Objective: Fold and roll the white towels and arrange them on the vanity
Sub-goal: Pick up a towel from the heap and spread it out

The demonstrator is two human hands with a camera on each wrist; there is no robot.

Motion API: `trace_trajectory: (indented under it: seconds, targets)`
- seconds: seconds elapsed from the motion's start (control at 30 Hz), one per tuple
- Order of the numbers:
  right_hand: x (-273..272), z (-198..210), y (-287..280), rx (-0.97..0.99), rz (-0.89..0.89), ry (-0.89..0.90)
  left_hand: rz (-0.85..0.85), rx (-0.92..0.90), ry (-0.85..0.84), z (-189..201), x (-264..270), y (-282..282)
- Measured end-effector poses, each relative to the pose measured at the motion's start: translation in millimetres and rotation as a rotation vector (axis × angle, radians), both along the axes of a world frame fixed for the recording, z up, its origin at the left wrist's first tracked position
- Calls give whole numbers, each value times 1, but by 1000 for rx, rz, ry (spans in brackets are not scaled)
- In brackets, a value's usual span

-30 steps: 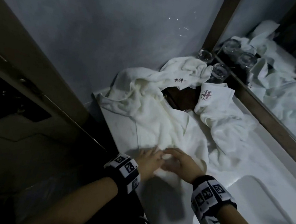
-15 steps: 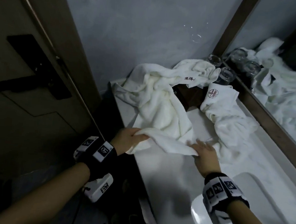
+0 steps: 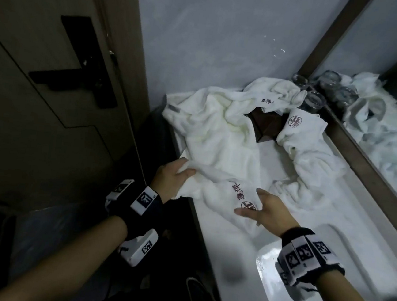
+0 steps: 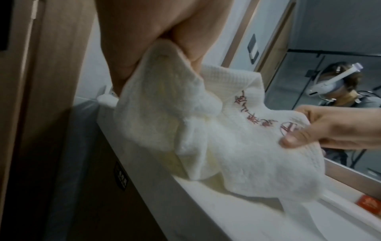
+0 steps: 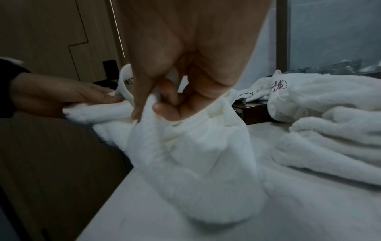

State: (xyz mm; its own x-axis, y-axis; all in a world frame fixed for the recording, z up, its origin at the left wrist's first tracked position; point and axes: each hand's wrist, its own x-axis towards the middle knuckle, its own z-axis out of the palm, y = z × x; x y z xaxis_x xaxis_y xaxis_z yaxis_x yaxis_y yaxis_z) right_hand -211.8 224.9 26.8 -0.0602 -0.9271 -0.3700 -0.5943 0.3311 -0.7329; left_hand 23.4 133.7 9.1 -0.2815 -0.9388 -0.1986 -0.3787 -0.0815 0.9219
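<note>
A white towel with red embroidery [image 3: 226, 158] lies crumpled on the white vanity [image 3: 221, 246], its near end lifted. My left hand [image 3: 177, 175] grips the towel's left edge at the counter's front corner, seen close up in the left wrist view [image 4: 164, 42]. My right hand [image 3: 257, 205] pinches the same towel [image 5: 195, 154] beside the red round logo, thumb on top [image 4: 292, 138], fingers curled under [image 5: 164, 104]. A second white towel [image 3: 309, 162] lies twisted by the mirror. A third towel [image 3: 274, 97] is bunched at the back.
Drinking glasses [image 3: 315, 101] stand in the back corner beside a dark box [image 3: 266, 125]. A mirror [image 3: 396, 80] runs along the right. The sink basin [image 3: 283, 289] lies under my right wrist. A wooden door with a black handle [image 3: 53, 78] stands close on the left.
My hands, together on the towel's near edge a second ago, have spread apart and lifted it. The red embroidery now faces up near my right hand.
</note>
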Motion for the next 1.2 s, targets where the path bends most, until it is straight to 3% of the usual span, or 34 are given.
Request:
trace_trajectory:
  seconds: [0.13, 0.3, 0.43, 0.53, 0.67, 0.8, 0.87, 0.93, 1.0, 1.07, 1.13, 1.2]
  targets:
    - [3, 6, -3, -277, -153, 15, -30, -61, -98, 5, -6, -4]
    - [-7, 25, -35, -339, -161, 40, -33, -87, -194, 6, -10, -36]
    - [-15, 26, -72, -373, -198, 93, -154, -167, -344, 3, -17, -69]
    - [-20, 25, -96, -389, -253, 182, -138, -142, -327, 2, -24, -89]
    - [-34, 17, -115, -308, -279, 198, 0, -49, -174, -6, -31, -115]
    - [-59, 1, -114, 6, -33, 469, 130, 24, -128, -19, -28, -136]
    - [-67, -11, -113, 122, 6, 566, 148, 75, -105, -24, -24, -148]
    - [-68, -21, -115, 124, -144, 554, 132, 182, -38, -29, -19, -155]
    - [-62, -28, -119, 106, -373, 411, 126, 268, 43, -31, -15, -156]
    - [-55, -34, -122, 128, -509, 258, 37, 298, 64, -34, -10, -154]
    - [-53, -42, -123, 175, -549, 241, -266, 299, -2, -39, -3, -149]
    - [-51, -47, -123, 269, -532, 282, -574, 184, -214, -46, 2, -143]
